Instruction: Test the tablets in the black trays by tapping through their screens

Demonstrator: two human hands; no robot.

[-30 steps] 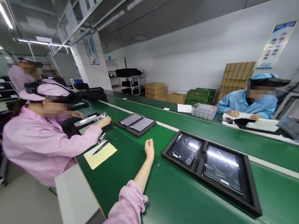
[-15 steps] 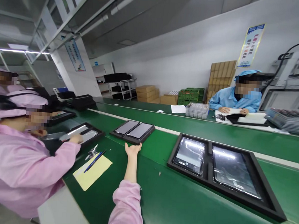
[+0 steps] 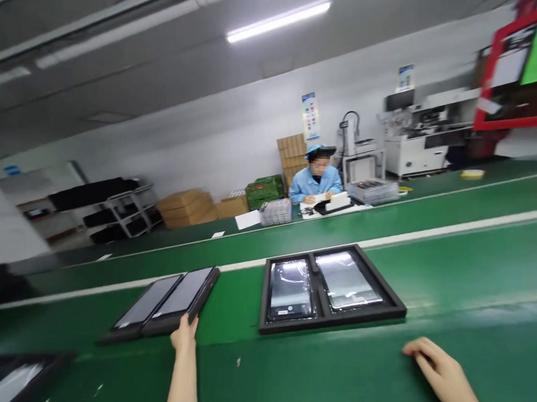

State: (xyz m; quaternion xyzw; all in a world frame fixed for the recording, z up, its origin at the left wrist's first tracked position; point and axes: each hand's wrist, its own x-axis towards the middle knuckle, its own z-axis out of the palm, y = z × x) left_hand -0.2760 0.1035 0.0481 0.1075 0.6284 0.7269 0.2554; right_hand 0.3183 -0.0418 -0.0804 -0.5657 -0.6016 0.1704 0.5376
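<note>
In the head view my left hand (image 3: 184, 335) grips the near right edge of a black foam tray (image 3: 169, 329), its thumb up along the edge and its other fingers partly hidden. Two flat tablet-like devices with grey screens (image 3: 184, 293) lie side by side in that tray. My right hand (image 3: 440, 372) is over the green surface at the right, loosely curled, thumb apart from the fingers, with nothing visible in it. Nearest to it is a second black foam tray (image 3: 320, 320), holding two glossy film-covered tablets (image 3: 348, 278); the hand does not touch it.
Another black tray with screens (image 3: 16, 379) lies at the lower left. A white strip (image 3: 467, 226) runs along the green worktop (image 3: 330, 381). Across it sits a co-worker in blue (image 3: 315, 182), beside stacked clear trays (image 3: 373, 191). A red-framed board (image 3: 484, 93) hangs upper right.
My view has swung right. My left hand has gone from palm up at the tray's edge to gripping it. My right hand has come into view. The co-worker in pink is out of view.
</note>
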